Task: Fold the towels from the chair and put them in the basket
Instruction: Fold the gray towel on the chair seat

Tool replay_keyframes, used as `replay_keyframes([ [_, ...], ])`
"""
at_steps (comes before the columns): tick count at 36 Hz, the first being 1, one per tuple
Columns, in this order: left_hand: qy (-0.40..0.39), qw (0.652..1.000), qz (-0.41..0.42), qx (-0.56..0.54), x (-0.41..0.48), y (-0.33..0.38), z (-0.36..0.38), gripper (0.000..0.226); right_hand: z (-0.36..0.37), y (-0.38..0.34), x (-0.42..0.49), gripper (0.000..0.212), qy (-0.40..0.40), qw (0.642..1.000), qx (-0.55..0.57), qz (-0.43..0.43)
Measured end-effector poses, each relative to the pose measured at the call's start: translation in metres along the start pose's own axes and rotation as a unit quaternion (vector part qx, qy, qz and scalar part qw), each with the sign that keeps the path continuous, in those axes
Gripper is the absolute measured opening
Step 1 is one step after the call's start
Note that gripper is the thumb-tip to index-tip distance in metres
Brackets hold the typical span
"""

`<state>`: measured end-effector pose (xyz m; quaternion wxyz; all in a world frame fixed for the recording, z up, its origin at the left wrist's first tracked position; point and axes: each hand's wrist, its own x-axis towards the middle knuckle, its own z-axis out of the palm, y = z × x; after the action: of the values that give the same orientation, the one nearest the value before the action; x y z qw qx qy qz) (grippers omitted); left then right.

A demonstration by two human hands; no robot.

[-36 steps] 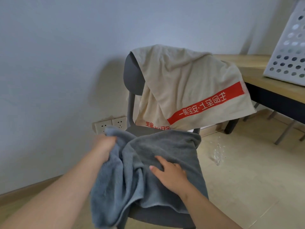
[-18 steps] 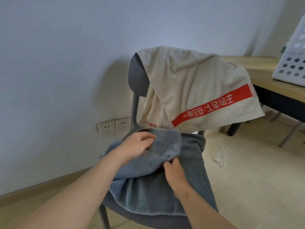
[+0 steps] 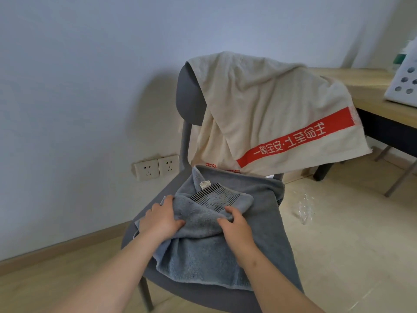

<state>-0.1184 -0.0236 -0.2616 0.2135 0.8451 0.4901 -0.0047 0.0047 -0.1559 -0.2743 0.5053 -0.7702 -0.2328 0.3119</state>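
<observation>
Left hand point(image 3: 162, 219): near the seat's left edge, gripping the left end of the folded flap.
Right hand point(image 3: 237, 224): mid-seat, pinching the flap's right end; the nearer hand to the basket side.
Grey towel point(image 3: 203, 258): on the seat of the chair point(image 3: 189, 98), part-folded; flap's long axis left to right between the hands, unfolded part right of the right hand.
Cream towel point(image 3: 259, 105): draped over the backrest, beyond both hands, untouched.
Basket point(image 3: 404, 86): far right on the table point(image 3: 372, 96), well apart from the chair.

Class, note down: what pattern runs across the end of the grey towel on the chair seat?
Thin black stripes on the blue-grey towel; head view.
</observation>
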Motion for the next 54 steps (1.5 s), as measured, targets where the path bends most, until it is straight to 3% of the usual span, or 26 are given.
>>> replay_keyframes([
  [14,0.066,0.997,-0.032,0.021,0.027,-0.037,-0.022,0.058,0.049,-0.011,0.025,0.038,-0.063,0.998,0.028,-0.002],
  [21,0.126,0.99,-0.055,-0.008,0.028,-0.05,-0.041,0.046,0.065,-0.022,0.029,0.051,-0.118,0.992,0.029,-0.028],
  [25,0.149,0.986,-0.031,-0.062,0.025,-0.042,-0.043,0.038,0.043,-0.019,0.021,0.051,-0.045,0.994,-0.056,-0.081],
  [29,0.154,0.987,-0.018,-0.049,0.019,-0.028,-0.04,0.025,0.014,-0.004,0.01,0.047,0.03,0.986,-0.133,-0.095],
  [34,0.244,0.969,-0.023,-0.001,0.006,-0.01,-0.039,0.016,-0.007,0.014,-0.003,0.04,0.011,0.974,-0.204,-0.1],
  [38,0.287,0.958,-0.007,-0.029,0.003,0.002,-0.044,0.016,-0.01,0.023,-0.01,0.029,-0.023,0.937,-0.314,-0.153],
  [40,0.256,0.965,0.01,-0.051,0.005,0.007,-0.046,0.013,-0.01,0.025,-0.013,0.028,-0.022,0.925,-0.341,-0.165],
  [42,0.172,0.982,0.027,-0.079,0.007,0.009,-0.042,0.012,-0.011,0.026,-0.015,0.029,-0.019,0.92,-0.351,-0.174],
  [46,-0.001,0.999,0.025,-0.039,-0.003,0.002,-0.019,0.046,-0.013,0.027,-0.019,0.03,-0.012,0.913,-0.36,-0.19],
  [49,0.007,0.999,0.038,0.0,-0.01,-0.004,-0.006,0.051,-0.012,0.027,-0.021,0.03,-0.004,0.909,-0.368,-0.199],
  [54,0.072,0.996,0.04,-0.024,-0.008,-0.009,-0.01,0.024,-0.009,0.033,-0.022,0.029,0.011,0.895,-0.39,-0.215],
])
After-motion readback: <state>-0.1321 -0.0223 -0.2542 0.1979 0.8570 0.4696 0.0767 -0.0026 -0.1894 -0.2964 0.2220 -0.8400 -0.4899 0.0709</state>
